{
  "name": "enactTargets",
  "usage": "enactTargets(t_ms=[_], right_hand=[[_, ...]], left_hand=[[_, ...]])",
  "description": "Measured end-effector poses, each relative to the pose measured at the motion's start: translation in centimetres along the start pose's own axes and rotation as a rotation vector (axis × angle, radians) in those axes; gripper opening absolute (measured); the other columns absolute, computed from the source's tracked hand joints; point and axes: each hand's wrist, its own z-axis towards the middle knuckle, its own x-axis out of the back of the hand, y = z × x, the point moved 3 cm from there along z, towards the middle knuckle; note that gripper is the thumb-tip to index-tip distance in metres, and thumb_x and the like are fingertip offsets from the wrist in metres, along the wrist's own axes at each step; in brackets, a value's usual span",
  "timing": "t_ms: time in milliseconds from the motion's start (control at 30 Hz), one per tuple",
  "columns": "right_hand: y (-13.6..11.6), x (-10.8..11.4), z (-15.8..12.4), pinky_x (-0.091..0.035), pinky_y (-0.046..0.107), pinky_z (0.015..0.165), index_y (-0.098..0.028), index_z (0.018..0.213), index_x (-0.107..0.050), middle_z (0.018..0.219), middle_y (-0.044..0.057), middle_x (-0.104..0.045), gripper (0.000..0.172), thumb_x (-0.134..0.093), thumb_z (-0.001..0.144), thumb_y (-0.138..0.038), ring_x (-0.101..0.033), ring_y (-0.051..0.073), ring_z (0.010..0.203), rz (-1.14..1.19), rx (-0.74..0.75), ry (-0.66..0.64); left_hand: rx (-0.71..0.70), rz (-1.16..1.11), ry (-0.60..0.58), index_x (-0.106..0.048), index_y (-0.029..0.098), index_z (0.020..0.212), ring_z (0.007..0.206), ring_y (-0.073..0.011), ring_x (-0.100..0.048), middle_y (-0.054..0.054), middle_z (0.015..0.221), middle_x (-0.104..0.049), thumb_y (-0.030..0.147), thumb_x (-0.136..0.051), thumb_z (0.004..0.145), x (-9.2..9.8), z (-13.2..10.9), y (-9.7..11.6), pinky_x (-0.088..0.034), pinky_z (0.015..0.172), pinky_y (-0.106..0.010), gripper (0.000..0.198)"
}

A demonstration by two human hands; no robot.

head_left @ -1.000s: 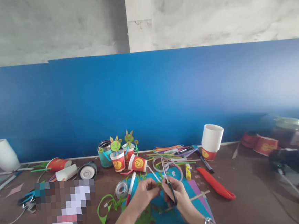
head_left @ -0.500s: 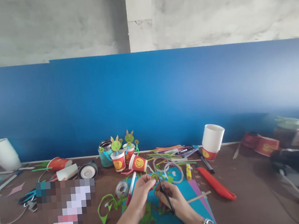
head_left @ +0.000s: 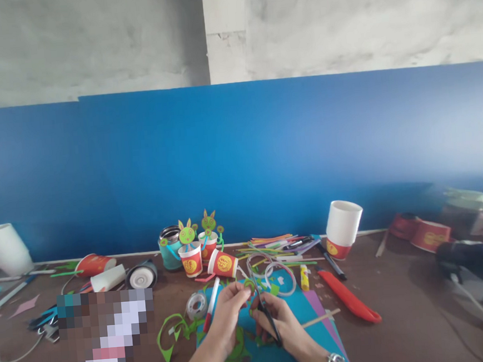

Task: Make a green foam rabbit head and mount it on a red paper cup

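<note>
My left hand (head_left: 229, 313) pinches a small rounded piece of green paper (head_left: 248, 285) between thumb and fingers. Black-handled scissors (head_left: 271, 322) are gripped in my right hand (head_left: 286, 321), with the blades up against the right edge of that green piece. Both hands are over a blue sheet of paper (head_left: 297, 360), which lies partly on a purple sheet (head_left: 318, 306). Below my left hand are green paper scraps (head_left: 238, 355), partly hidden by the wrist. A red-and-white marker (head_left: 212, 303) and a tape roll (head_left: 196, 305) lie just left of it.
Paper cups with green rabbit figures (head_left: 190, 260) stand behind, near a tipped cup (head_left: 223, 264) and a teal flask (head_left: 170, 256). Colored strips (head_left: 271, 243), a glue stick (head_left: 304, 278), a red-handled tool (head_left: 351, 298) and stacked cups (head_left: 343, 223) are to the right. A blue partition (head_left: 240, 164) closes off the back.
Almost nothing differs. The green piece and the scissors stay in my hands at nearly the same spot, with only a very slight shift of the fingers.
</note>
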Motion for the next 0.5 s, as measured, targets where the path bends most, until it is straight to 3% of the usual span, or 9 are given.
enactTargets(t_ms=[500], right_hand=[[0.05,0.04,0.22,-0.040,0.018,0.040,-0.017,0.077,-0.050,0.046,-0.007,-0.051,0.031,-0.066,0.069,-0.042,-0.046,0.008,0.040,-0.006,0.004,-0.005]], left_hand=[[-0.018,-0.004,-0.006,-0.048,0.018,0.058,0.057,-0.0101,-0.036,0.006,0.054,-0.043,0.032,-0.068,0.061,0.00,-0.02,0.00,-0.028,0.057,-0.023,0.025]])
